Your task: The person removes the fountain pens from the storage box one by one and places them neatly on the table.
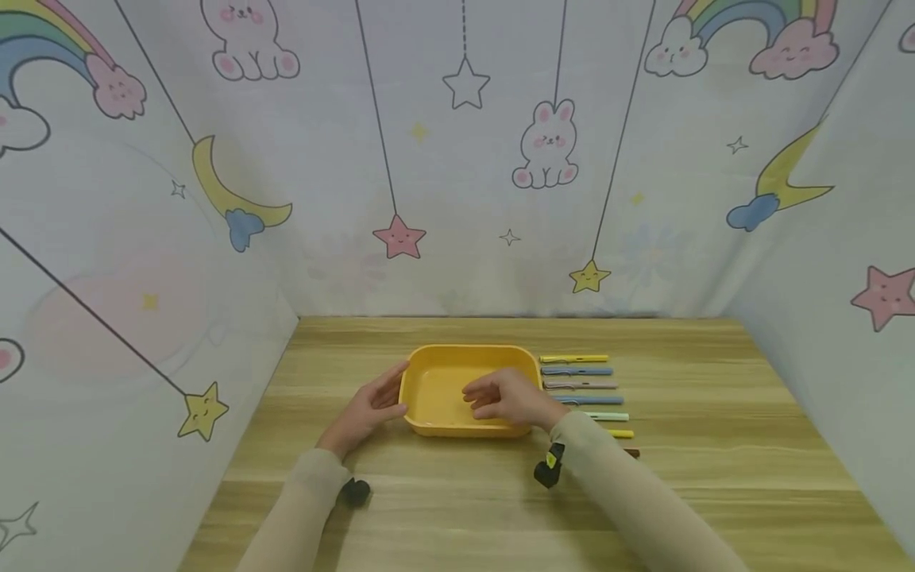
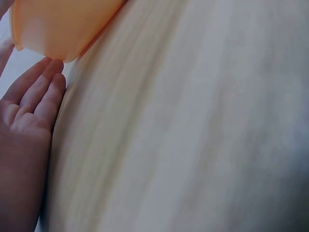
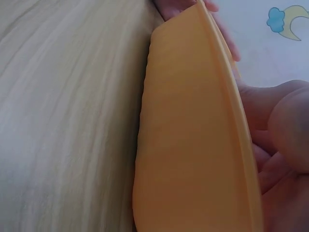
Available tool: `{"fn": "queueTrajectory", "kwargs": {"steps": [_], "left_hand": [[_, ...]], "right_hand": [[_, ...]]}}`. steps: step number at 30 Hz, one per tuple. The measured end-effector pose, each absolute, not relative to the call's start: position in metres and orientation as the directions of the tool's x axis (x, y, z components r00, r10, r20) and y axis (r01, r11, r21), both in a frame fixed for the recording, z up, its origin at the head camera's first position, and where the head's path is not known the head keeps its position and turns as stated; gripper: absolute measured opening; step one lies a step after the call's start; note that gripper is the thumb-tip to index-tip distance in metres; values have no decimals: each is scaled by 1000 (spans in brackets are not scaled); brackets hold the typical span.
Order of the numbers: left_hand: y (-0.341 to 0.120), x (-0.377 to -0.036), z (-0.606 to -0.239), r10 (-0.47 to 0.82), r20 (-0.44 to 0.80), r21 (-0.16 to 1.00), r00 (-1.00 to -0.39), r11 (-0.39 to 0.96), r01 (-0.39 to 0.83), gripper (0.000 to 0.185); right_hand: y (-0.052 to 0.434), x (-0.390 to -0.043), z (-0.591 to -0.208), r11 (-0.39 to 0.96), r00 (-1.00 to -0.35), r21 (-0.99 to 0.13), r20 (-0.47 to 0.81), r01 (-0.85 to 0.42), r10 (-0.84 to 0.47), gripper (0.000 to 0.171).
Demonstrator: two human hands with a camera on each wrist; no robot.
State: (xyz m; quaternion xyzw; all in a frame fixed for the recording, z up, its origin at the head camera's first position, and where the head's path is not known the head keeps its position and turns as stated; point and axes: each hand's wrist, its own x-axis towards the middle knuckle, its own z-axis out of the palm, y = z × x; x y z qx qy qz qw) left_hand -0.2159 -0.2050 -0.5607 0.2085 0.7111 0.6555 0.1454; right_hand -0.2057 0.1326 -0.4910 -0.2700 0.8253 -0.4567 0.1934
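A yellow rectangular tray [image 1: 436,389] with rounded corners rests on the wooden table. My left hand [image 1: 368,413] is at its left end, thumb and fingers spread and fairly straight, the fingertips against the outer wall. In the left wrist view, the fingers [image 2: 48,94] of that hand lie extended beside the tray wall [image 2: 67,24]. Over the tray's right half hangs my right hand [image 1: 518,397], its fingers loosely bent and pointing left. No object shows between them. From the right wrist, the tray's near wall [image 3: 188,130] hides part of that hand [image 3: 285,140].
Several pens lie in a column right of the tray, among them a yellow pen [image 1: 575,359] at the back and a pale green pen [image 1: 611,416]. My right forearm covers part of the nearer ones. A patterned cloth wall [image 1: 465,270] encloses the table's back and sides.
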Motion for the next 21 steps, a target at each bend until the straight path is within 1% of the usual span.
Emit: {"fn": "queueTrajectory", "kwargs": {"steps": [4, 7, 10, 16, 19, 21], "left_hand": [[-205, -216, -561, 487, 72, 991, -871, 60, 116, 79], [-204, -216, -561, 489, 85, 990, -868, 59, 130, 79], [-204, -216, -561, 488, 90, 990, -868, 51, 131, 79], [-205, -215, -561, 486, 72, 994, -871, 39, 105, 79], [-206, -215, -561, 487, 71, 994, -870, 41, 104, 79], [-205, -215, -561, 487, 75, 993, -870, 42, 109, 79]], "right_hand": [[127, -212, -494, 474, -753, -834, -113, -283, -648, 40], [124, -215, -497, 466, -726, -831, -115, -303, -678, 38], [121, -218, -498, 480, -716, -813, -116, -330, -689, 37], [115, -220, -504, 532, -745, -786, -141, -316, -652, 42], [112, -220, -504, 550, -759, -772, -141, -317, -635, 40], [111, -220, -503, 559, -758, -753, -127, -347, -640, 37]]}}
